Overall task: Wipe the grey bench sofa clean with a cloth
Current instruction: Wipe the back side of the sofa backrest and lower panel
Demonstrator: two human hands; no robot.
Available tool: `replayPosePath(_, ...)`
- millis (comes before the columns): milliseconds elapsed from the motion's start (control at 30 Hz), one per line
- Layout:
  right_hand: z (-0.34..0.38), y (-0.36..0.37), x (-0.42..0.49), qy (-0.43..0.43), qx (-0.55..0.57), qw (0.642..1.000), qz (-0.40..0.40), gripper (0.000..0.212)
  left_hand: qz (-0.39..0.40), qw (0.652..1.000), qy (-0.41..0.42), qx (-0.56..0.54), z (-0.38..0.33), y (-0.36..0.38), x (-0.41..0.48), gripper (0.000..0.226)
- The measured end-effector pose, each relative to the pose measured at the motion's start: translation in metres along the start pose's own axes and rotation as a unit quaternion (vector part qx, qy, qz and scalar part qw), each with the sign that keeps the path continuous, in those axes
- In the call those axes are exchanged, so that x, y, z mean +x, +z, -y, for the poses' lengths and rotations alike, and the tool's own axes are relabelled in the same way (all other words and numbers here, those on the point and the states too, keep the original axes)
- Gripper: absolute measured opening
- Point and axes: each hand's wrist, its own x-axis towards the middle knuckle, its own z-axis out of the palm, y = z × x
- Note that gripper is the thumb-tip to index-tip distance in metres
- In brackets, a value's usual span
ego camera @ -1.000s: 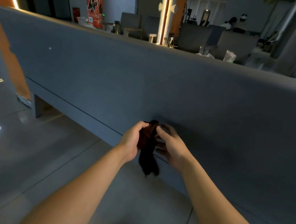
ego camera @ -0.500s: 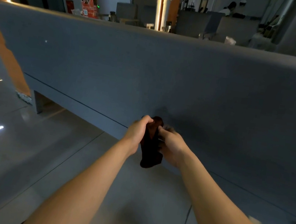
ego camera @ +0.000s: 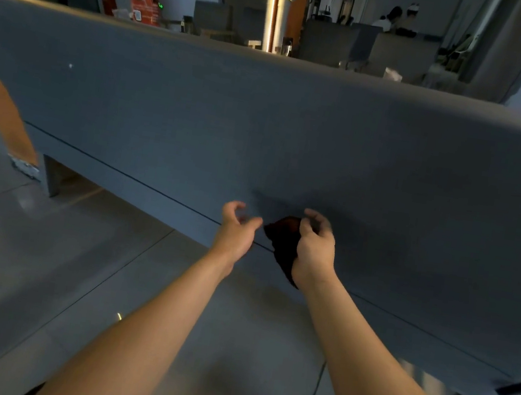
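A long grey fabric-covered bench sofa (ego camera: 296, 128) fills the frame, its broad upright panel cut off at both edges. The person's right hand (ego camera: 314, 249) grips a dark crumpled cloth (ego camera: 282, 234) just in front of the panel's lower seam, with much of the cloth hidden behind the palm. The left hand (ego camera: 236, 227), which clutched the cloth half a second ago, now hangs just beside it, fingers loosely curled and empty.

The grey bench sofa (ego camera: 262, 130) wears matt, finely woven fabric; the dark cloth (ego camera: 283, 238) looks soft; the floor (ego camera: 39, 265) shines glossy and smooth.
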Motion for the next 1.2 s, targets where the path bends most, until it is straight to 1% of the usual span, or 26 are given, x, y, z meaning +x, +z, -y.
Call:
replayPosePath(33, 0.001, 0.001, -0.001, 0.013, 0.016, 1.0, -0.001, 0.019, 0.027, 0.999, 0.046, -0.003, 0.002, -0.002, 0.0, 0.047)
replayPosePath(67, 0.003, 0.004, -0.001, 0.027, 0.039, 0.999, 0.007, 0.018, 0.08, 0.994, 0.077, -0.006, 0.004, -0.004, -0.001, 0.055)
replayPosePath(133, 0.005, 0.01, -0.001, 0.045, 0.081, 0.995, 0.045, 0.019, 0.194, 0.978, 0.081, 0.004, 0.003, -0.007, -0.005, 0.058)
replayPosePath(167, 0.007, 0.013, -0.002, 0.043, 0.084, 0.993, 0.066, 0.02, 0.21, 0.974, 0.084, 0.025, 0.004, -0.008, -0.005, 0.057)
replayPosePath(200, 0.008, 0.016, -0.004, 0.03, 0.068, 0.994, 0.086, 0.021, 0.191, 0.976, 0.092, 0.051, 0.007, -0.01, -0.004, 0.054)
replayPosePath(233, 0.009, 0.019, -0.006, 0.009, 0.039, 0.994, 0.104, 0.022, 0.147, 0.982, 0.096, 0.066, 0.009, -0.011, -0.003, 0.047)
replayPosePath(300, 0.011, 0.024, -0.009, -0.059, -0.065, 0.988, 0.13, 0.02, 0.054, 0.992, 0.093, 0.07, 0.012, -0.017, -0.002, 0.029)
replayPosePath(333, 0.011, 0.027, -0.009, -0.099, -0.125, 0.977, 0.143, 0.021, 0.027, 0.995, 0.081, 0.056, 0.012, -0.019, -0.002, 0.022)
replayPosePath(367, 0.01, 0.029, -0.008, -0.126, -0.176, 0.964, 0.156, 0.024, 0.012, 0.998, 0.06, 0.033, 0.011, -0.023, -0.003, 0.019)
replayPosePath(433, 0.008, 0.033, -0.005, -0.14, -0.247, 0.941, 0.185, 0.037, 0.003, 0.999, -0.002, -0.049, 0.008, -0.028, -0.003, 0.015)
replayPosePath(500, 0.002, 0.038, -0.005, -0.144, -0.285, 0.919, 0.231, 0.048, 0.004, 0.986, -0.06, -0.153, 0.003, -0.031, -0.004, 0.012)
replayPosePath(533, -0.002, 0.042, -0.007, -0.16, -0.3, 0.907, 0.249, 0.053, 0.009, 0.979, -0.074, -0.191, 0.0, -0.032, -0.004, 0.013)
replayPosePath(567, -0.006, 0.045, -0.008, -0.182, -0.309, 0.898, 0.254, 0.057, 0.017, 0.975, -0.077, -0.206, -0.004, -0.032, -0.003, 0.015)
replayPosePath(633, -0.009, 0.052, -0.007, -0.212, -0.296, 0.902, 0.23, 0.054, 0.029, 0.978, -0.073, -0.195, -0.011, -0.033, 0.001, 0.02)
replayPosePath(700, -0.003, 0.055, 0.0, -0.232, -0.301, 0.902, 0.203, 0.049, 0.042, 0.984, -0.063, -0.162, -0.013, -0.035, 0.007, 0.032)
replayPosePath(767, 0.01, 0.051, 0.011, -0.296, -0.343, 0.879, 0.15, 0.049, 0.06, 0.994, -0.028, -0.084, -0.011, -0.038, 0.018, 0.042)
replayPosePath(833, 0.032, 0.046, 0.023, -0.371, -0.36, 0.853, 0.069, 0.047, 0.046, 0.998, 0.015, -0.026, -0.004, -0.045, 0.032, 0.04)
replayPosePath(900, 0.052, 0.044, 0.034, -0.428, -0.376, 0.821, -0.021, 0.047, 0.015, 0.999, 0.024, -0.022, 0.003, -0.055, 0.048, 0.038)
replayPosePath(933, 0.058, 0.046, 0.04, -0.451, -0.389, 0.802, -0.046, 0.048, -0.001, 0.999, 0.024, -0.022, 0.009, -0.061, 0.058, 0.043)
replayPosePath(967, 0.059, 0.051, 0.045, -0.469, -0.406, 0.782, -0.055, 0.05, -0.015, 0.999, 0.029, -0.011, 0.018, -0.068, 0.069, 0.048)
replayPosePath(1033, 0.047, 0.064, 0.057, -0.49, -0.454, 0.743, -0.047, 0.058, -0.035, 0.998, 0.025, 0.045, 0.036, -0.079, 0.089, 0.061)
replayPosePath(1100, 0.024, 0.081, 0.068, -0.489, -0.496, 0.717, -0.034, 0.065, -0.043, 0.996, 0.0, 0.077, 0.053, -0.086, 0.108, 0.072)
replayPosePath(1133, 0.013, 0.088, 0.073, -0.48, -0.507, 0.715, -0.03, 0.067, -0.044, 0.995, -0.008, 0.088, 0.061, -0.088, 0.117, 0.077)
replayPosePath(1200, -0.005, 0.1, 0.082, -0.452, -0.51, 0.731, -0.031, 0.065, -0.052, 0.993, -0.001, 0.111, 0.077, -0.089, 0.133, 0.084)
